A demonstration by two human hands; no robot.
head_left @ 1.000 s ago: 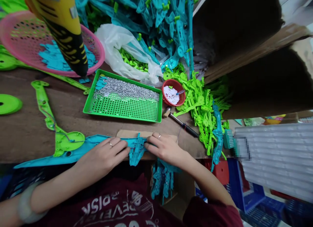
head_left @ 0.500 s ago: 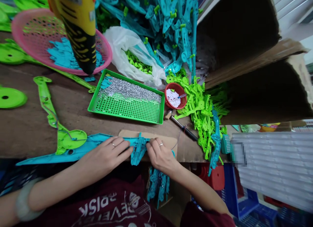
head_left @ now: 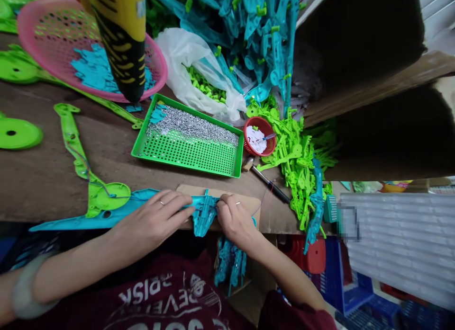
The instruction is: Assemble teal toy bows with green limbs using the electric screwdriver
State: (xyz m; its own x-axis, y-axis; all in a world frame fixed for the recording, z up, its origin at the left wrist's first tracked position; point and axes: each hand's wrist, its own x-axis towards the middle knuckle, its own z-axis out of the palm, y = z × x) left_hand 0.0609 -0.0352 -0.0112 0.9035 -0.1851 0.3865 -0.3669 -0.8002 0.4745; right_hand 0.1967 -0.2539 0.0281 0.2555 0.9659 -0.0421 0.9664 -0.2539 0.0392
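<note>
A long blue plastic toy shell (head_left: 204, 216) lies along the table's front edge, its ribbed crosspiece pointing toward me. My left hand (head_left: 161, 216) is closed over the shell left of that crosspiece, fingers together along it. On the other side my right hand (head_left: 237, 223) is pinched at the shell's edge; a small dark bit shows at its fingertips, too hidden to name. A thin wire runs on the table just right of this hand. Over the shell's left end rests a green plastic part (head_left: 106, 197) with a wire along it. Cardboard (head_left: 245, 202) lies under the shell's right portion.
Ahead stands a green tray (head_left: 188, 159) of screws. A yellow-black power tool (head_left: 124, 50) hangs over a pink basket (head_left: 31, 31) of blue pieces. To the right are a small red basket (head_left: 261, 150), a hammer (head_left: 270, 184), piled green parts (head_left: 298, 188) and cardboard boxes (head_left: 377, 93).
The view has shifted slightly, so most things sit a little farther right and higher. Both hands stay at the blue shell, with only small finger movement.
</note>
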